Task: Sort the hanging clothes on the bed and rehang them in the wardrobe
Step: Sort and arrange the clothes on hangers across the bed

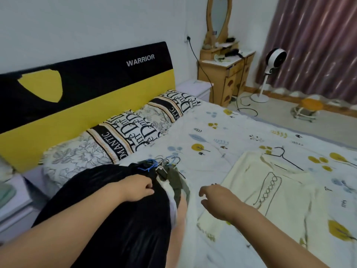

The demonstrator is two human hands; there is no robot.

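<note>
Left hand: my left hand (138, 187) lies palm down on the black velvety garment (116, 215), fingers bent over its upper edge near the hangers; whether they actually pinch the cloth I cannot tell
Right hand: my right hand (216, 200) hovers above the sheet between the pile and the cream top, fingers loosely curled and holding nothing
Pile of clothes: the black garment tops a heap of hung clothes at the near left of the bed, with white and olive-green cloth (176, 185) showing at its right edge
Hangers: a cluster of thin wire hanger hooks, black and blue (160, 163), sticks out of the heap toward the pillows
Cream top: a pale cream knitted top with a dark stitched lace-up pattern (270, 192) lies flat on the right of the bed, on a black wire hanger (284, 157)
Bed: white sheet printed with yellow and blue leaves (222, 132), two lettered pillows (123, 136) against a yellow and black headboard marked WARRIOR (96, 78)
Beyond: wooden dressing table with oval mirror (226, 60), white standing fan (270, 62), dusky pink curtain (318, 45)
</note>
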